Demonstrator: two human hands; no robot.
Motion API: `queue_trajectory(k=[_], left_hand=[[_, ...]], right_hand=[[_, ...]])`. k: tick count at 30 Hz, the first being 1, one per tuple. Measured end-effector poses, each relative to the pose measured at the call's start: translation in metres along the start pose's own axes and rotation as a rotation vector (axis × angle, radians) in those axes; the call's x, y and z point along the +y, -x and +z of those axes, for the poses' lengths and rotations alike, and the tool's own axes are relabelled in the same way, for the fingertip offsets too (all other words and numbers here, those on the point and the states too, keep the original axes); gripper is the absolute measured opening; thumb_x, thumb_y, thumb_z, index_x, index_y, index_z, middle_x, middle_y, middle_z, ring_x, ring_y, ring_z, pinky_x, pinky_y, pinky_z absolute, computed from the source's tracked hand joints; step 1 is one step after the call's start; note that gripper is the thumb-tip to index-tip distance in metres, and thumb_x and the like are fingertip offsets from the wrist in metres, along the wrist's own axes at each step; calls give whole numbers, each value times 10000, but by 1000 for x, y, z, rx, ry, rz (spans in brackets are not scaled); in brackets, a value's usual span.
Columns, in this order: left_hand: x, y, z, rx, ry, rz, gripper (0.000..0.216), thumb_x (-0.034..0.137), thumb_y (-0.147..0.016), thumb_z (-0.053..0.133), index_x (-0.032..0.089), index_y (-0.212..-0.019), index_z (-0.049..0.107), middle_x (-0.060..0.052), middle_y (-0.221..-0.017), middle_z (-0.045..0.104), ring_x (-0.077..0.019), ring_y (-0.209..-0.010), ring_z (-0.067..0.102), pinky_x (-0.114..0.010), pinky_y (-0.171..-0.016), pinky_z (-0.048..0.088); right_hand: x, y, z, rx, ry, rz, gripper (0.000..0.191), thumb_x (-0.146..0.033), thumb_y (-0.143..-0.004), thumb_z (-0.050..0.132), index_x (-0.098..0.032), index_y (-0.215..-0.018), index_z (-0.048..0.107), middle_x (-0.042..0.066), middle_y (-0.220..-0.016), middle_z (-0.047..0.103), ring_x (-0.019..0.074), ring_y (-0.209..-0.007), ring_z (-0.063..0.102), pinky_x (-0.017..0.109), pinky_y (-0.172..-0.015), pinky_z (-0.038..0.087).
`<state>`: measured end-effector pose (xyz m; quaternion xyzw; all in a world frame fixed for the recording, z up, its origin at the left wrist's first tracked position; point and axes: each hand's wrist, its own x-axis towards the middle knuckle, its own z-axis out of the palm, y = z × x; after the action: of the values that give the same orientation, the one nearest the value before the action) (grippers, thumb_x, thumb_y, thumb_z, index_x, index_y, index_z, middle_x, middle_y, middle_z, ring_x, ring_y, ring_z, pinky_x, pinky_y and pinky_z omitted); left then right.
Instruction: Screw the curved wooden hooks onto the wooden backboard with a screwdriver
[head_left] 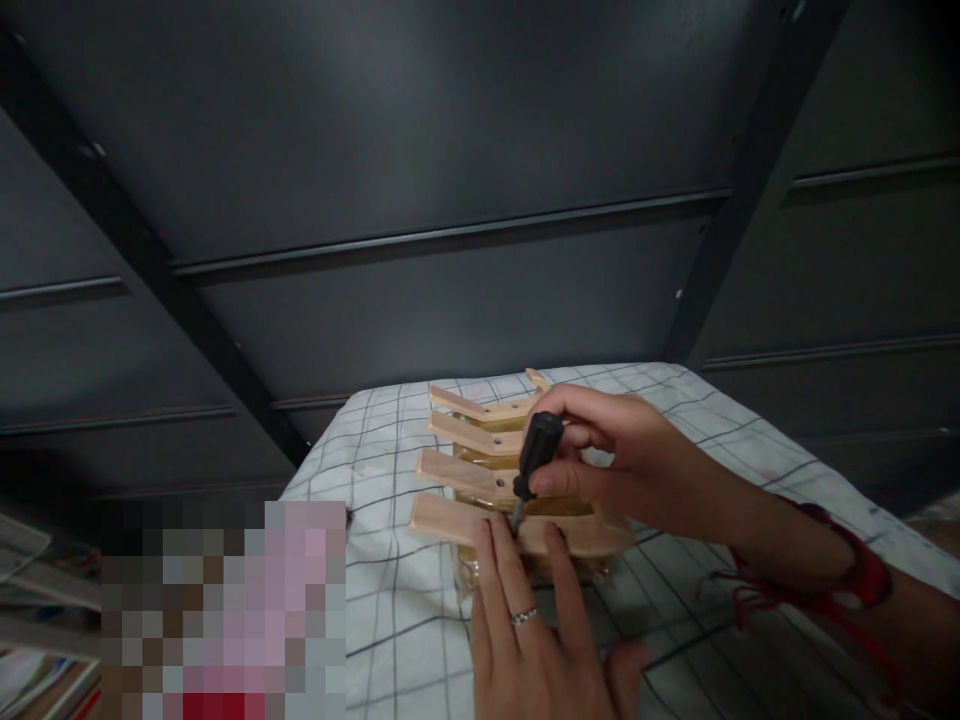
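My right hand is closed around the black handle of a screwdriver. Its metal shaft points down to the nearest wooden piece, beside my left fingers. Spread over that same piece, my left hand presses it with its fingertips and wears a ring. Several more bent wooden pieces lie in rows behind it, with dark screws or holes in some of them. Below them is a yellowish block wrapped in clear plastic, partly covered by the wood and my hands.
A white checked cloth covers the surface under the work. Dark metal panels stand close behind it. Stacked papers or books lie at the lower left, next to a pixelated patch that hides what is there.
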<state>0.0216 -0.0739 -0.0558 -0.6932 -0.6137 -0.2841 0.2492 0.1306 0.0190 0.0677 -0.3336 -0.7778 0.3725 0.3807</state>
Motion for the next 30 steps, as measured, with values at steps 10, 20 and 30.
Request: queue_trajectory(k=[10, 20, 30], left_hand=[[16, 5, 5, -11, -76, -171, 907, 739, -759, 365, 260, -1466, 61, -233, -1364, 406, -399, -1275, 358, -441, -700, 412], [15, 12, 20, 73, -158, -136, 693, 602, -862, 278, 256, -1454, 176, -189, -1381, 395, -288, -1379, 209, -410, -794, 357], [7, 10, 16, 41, -93, -110, 609, 449, -909, 342, 299, -1459, 129, -136, -1323, 467, -271, -1292, 321, -404, -785, 363]], right_hand=[[-1, 2, 0, -58, 7, 15, 160, -334, -756, 600, -225, -790, 488, -62, -534, 488, 118, -470, 471, 236, -423, 308], [2, 3, -5, -65, -45, -12, 143, -281, -761, 633, -215, -776, 507, -24, -658, 560, 136, -577, 564, 246, -482, 440], [7, 0, -2, -8, -107, 10, 208, -257, -704, 686, -234, -817, 513, -39, -647, 545, 124, -548, 558, 237, -454, 464]])
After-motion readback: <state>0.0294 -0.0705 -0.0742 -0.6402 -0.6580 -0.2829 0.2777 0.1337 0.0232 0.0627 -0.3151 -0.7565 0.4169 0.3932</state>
